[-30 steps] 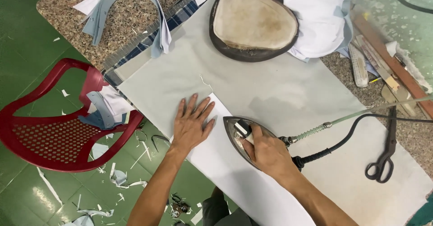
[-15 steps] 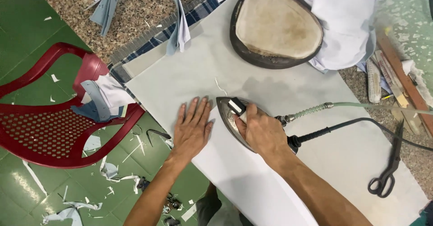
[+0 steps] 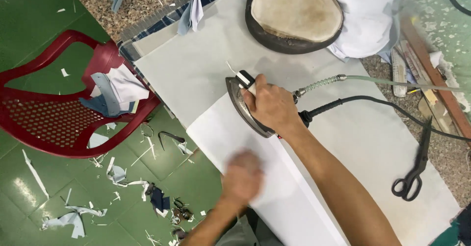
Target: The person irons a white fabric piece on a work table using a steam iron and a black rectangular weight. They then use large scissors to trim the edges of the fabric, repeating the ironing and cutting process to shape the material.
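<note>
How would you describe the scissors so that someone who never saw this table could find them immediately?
Start at the wide grey ironing cloth that covers the table. Follow the black cord from the iron toward the right edge; the scissors lie there on the cloth, handles toward the person. They are dark metal, long-bladed, with two large loops, unlike the pale rulers beyond them.
</note>
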